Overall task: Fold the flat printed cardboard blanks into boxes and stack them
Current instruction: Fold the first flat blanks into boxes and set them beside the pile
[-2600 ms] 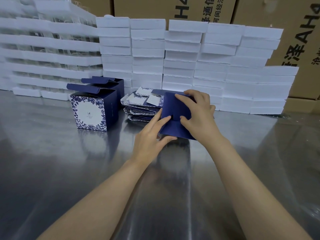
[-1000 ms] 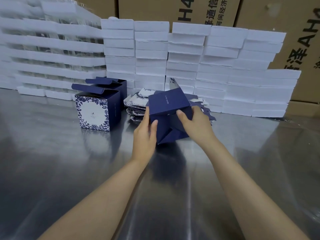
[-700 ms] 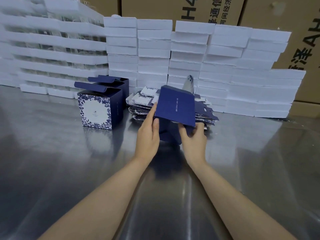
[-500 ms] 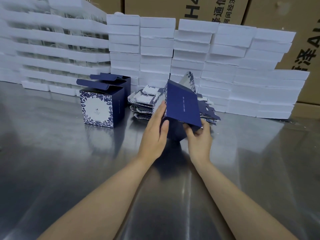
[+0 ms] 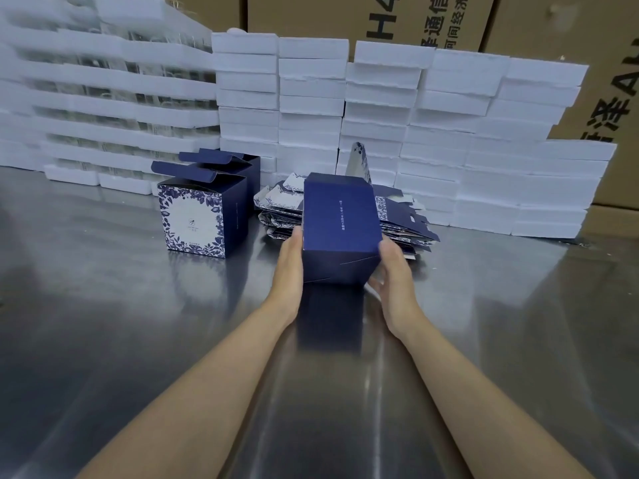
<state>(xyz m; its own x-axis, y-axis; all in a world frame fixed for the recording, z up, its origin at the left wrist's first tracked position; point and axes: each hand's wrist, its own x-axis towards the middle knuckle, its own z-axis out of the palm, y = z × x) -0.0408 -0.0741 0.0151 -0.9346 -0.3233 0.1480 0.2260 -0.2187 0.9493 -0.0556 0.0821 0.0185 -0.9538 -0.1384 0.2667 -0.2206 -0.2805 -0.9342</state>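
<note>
Now, box: we hold the dark-blue cardboard box [image 5: 340,216] tipped over the steel table [image 5: 138,323], before the flat blanks [image 5: 280,202].
Grip: left hand [image 5: 289,267] and right hand [image 5: 394,271] press its sides, fingers seemingly curled underneath.
Care: we squeeze evenly, keeping the bottom flaps locked.

Packing area of a factory or warehouse, steel worktable [image 5: 103,340], white foam trays [image 5: 449,133] stacked in rows along its far edge, big printed shipping cartons [image 5: 539,25] behind them, pile of flat box blanks [image 5: 401,226] beside folded boxes [image 5: 204,216]
</note>
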